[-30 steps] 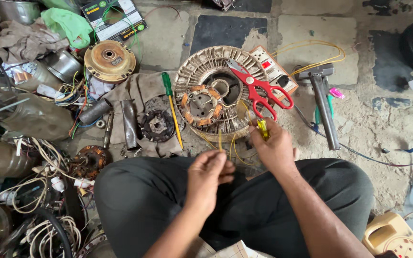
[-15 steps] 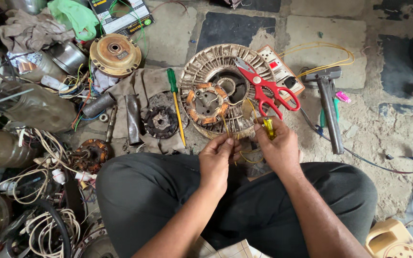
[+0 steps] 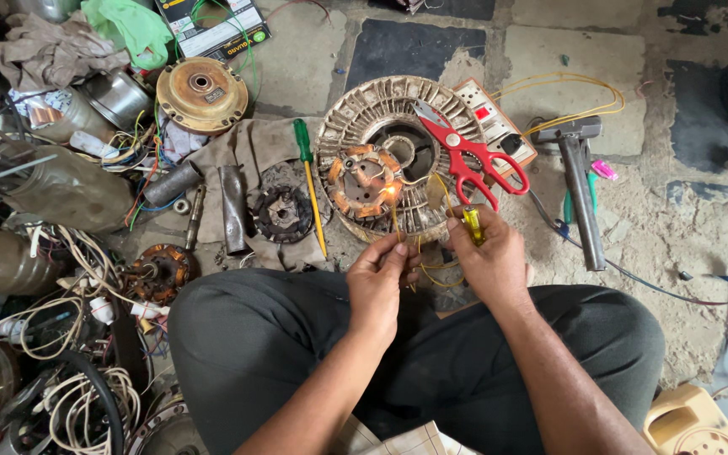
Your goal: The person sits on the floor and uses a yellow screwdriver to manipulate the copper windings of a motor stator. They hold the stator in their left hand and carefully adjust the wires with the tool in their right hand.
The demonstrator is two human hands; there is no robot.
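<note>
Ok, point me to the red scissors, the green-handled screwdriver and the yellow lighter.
red scissors (image 3: 484, 157), head view, on the upper red handle near the pivot.
green-handled screwdriver (image 3: 302, 141), head view, on the green handle.
yellow lighter (image 3: 472, 223), head view, on the yellow body showing above the right hand (image 3: 490, 261).

Floor (image 3: 566, 59): worn concrete slabs, cracked, with dark patches far centre and far right. Sandy grit near right. Far left crowded with a crumpled grey rag (image 3: 48, 50) and a green plastic bag (image 3: 124, 29). Even daylight, soft shadows
</note>
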